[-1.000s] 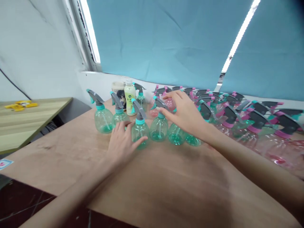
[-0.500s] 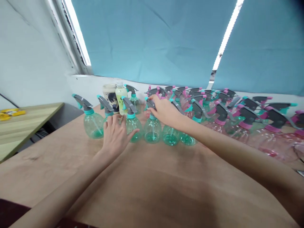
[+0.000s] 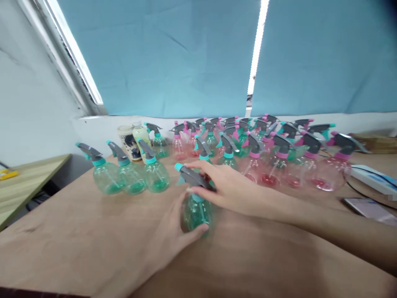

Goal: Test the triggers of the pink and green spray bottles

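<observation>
A green see-through spray bottle (image 3: 195, 213) with a dark grey trigger head and turquoise collar stands in front of the others, tilted slightly. My right hand (image 3: 229, 186) grips its grey head from the right, fingers over the top. Around the lower left of its body curves my left hand (image 3: 172, 234), blurred, with the thumb across the front and the other fingers partly hidden behind. Left of the hands, a row of green spray bottles (image 3: 157, 176) stands on the wooden table (image 3: 93, 240). Behind my right hand are more green ones and pink spray bottles (image 3: 325, 171).
A patterned cup (image 3: 129, 142) and a pale green drink bottle (image 3: 140, 134) stand at the back left. To the right lie a phone (image 3: 369, 209), a white power strip (image 3: 375, 180) and a dark cable. A second table (image 3: 37, 169) with something yellow is at far left.
The view has turned right. My right hand has brought a green spray bottle out of the row toward me, and my left hand has moved from the left bottles onto its body.
</observation>
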The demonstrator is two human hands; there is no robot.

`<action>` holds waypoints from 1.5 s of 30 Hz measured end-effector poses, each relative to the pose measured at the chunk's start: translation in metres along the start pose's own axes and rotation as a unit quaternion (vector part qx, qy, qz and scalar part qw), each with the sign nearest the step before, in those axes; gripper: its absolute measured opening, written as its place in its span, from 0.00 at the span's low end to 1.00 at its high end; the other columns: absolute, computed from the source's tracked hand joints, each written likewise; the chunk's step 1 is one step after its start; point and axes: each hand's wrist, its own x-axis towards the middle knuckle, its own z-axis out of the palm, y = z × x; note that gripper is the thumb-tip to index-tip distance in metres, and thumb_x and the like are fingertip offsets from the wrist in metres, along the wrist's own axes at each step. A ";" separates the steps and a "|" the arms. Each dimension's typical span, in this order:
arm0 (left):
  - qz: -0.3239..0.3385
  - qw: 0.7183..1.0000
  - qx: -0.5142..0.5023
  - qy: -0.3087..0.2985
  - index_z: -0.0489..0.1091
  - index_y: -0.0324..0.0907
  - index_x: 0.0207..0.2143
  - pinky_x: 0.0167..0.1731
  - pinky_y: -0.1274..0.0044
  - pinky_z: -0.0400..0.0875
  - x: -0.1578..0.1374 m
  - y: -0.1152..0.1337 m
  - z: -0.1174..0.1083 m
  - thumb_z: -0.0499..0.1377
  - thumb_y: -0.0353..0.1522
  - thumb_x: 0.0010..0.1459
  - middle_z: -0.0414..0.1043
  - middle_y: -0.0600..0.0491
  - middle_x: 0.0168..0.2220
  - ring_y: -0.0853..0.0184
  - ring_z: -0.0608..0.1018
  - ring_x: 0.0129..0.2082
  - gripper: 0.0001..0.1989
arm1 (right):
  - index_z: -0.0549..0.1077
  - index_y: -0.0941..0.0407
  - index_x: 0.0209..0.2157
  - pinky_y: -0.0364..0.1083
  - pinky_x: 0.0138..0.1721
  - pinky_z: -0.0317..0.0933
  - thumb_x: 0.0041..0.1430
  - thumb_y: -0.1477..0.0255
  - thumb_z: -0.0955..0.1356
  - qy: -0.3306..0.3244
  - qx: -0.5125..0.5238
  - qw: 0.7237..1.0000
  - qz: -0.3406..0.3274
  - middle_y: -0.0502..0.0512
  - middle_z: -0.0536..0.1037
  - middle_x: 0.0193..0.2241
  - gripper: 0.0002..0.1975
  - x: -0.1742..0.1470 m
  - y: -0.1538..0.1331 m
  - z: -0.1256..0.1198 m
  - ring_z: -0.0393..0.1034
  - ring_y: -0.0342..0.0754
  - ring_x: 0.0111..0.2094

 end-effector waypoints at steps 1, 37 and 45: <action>-0.008 1.000 -0.007 -0.027 0.50 0.50 0.63 0.57 0.57 0.61 0.000 0.008 0.005 0.62 0.44 0.58 0.62 0.46 0.60 0.52 0.67 0.59 0.35 | 0.60 0.53 0.60 0.46 0.33 0.62 0.62 0.63 0.66 -0.010 0.035 0.999 0.007 0.54 0.78 0.39 0.26 -0.012 0.003 -0.004 0.73 0.49 0.35; 0.123 0.968 0.129 -0.178 0.53 0.42 0.63 0.56 0.59 0.62 0.059 0.016 0.082 0.57 0.46 0.62 0.63 0.42 0.60 0.52 0.66 0.59 0.33 | 0.63 0.54 0.23 0.44 0.24 0.50 0.63 0.62 0.65 0.195 0.237 0.946 0.106 0.45 0.59 0.21 0.16 -0.067 0.090 -0.004 0.53 0.41 0.23; 0.139 0.962 0.149 -0.182 0.58 0.41 0.60 0.57 0.59 0.61 0.059 0.018 0.080 0.54 0.44 0.66 0.63 0.43 0.60 0.53 0.66 0.60 0.25 | 0.66 0.52 0.26 0.45 0.24 0.53 0.63 0.60 0.64 0.198 0.218 0.947 0.127 0.47 0.62 0.22 0.15 -0.070 0.094 0.000 0.57 0.44 0.24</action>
